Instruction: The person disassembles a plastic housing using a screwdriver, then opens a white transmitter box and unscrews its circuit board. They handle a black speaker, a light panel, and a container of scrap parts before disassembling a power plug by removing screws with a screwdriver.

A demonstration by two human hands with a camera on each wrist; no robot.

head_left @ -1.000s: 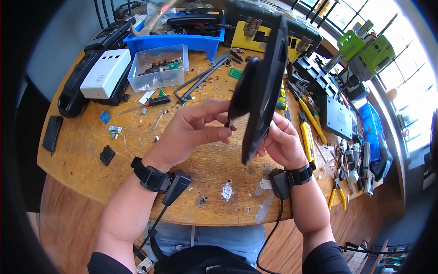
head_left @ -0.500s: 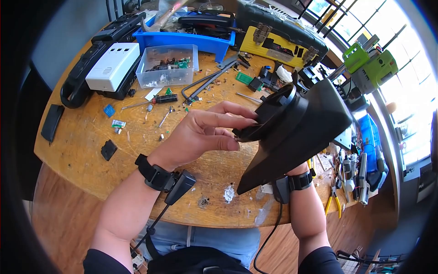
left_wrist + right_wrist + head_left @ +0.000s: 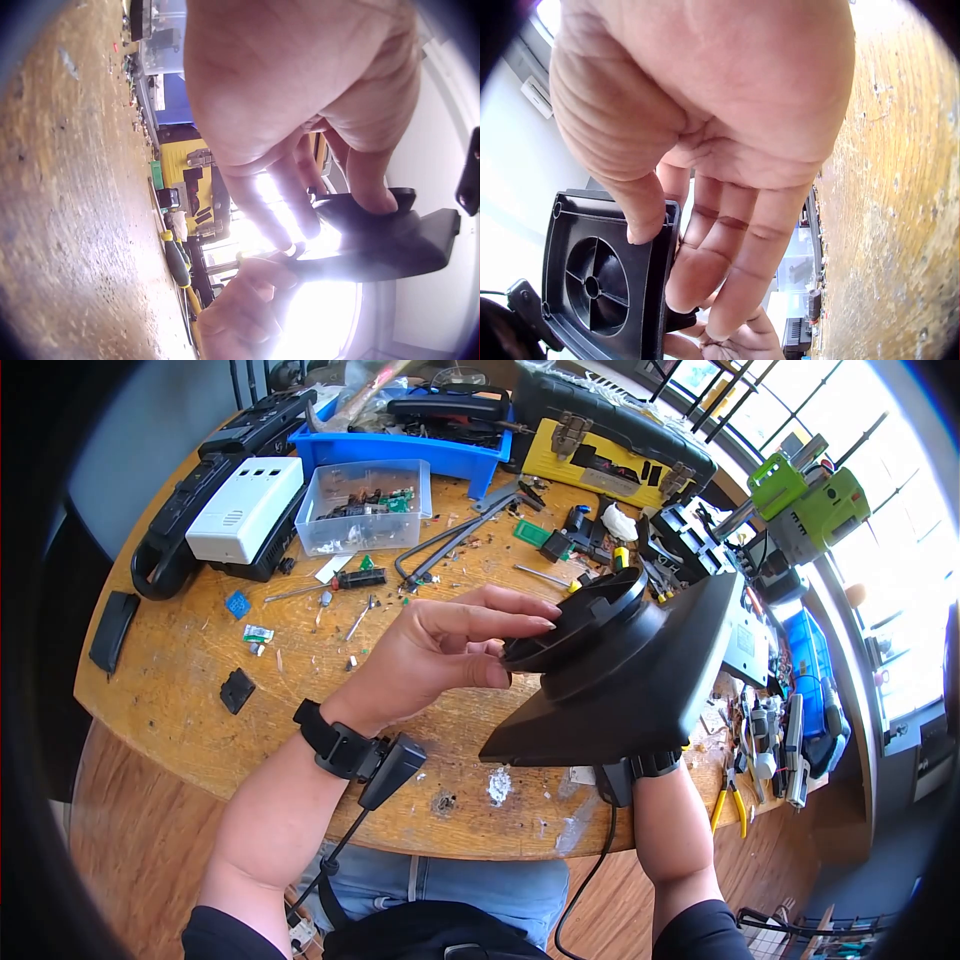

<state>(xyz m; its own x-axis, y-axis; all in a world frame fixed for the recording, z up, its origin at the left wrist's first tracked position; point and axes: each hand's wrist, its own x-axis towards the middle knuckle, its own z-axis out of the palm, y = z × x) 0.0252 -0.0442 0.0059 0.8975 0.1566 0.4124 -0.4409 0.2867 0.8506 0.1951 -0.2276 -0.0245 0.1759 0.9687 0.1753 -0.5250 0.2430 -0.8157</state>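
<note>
"Where's the black stand [image 3: 640, 685]?"
"Held tilted in the air above the counter [image 3: 180, 705]."
"And each grip?"
"The left grip [image 3: 450, 643] pinches its round end [image 3: 590, 622]; the right grip [image 3: 712, 135] pinches its rectangular base [image 3: 592, 288]."

Black sleeves [image 3: 235, 933], pale blue jeans [image 3: 470, 885] — and on each wrist a black strap [image 3: 348, 751], dark boxy camera [image 3: 392, 772] and thin cable [image 3: 345, 841].

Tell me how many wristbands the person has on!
2: a left wristband on the left arm, and a right wristband on the right arm, partly hidden behind the black part.
</note>
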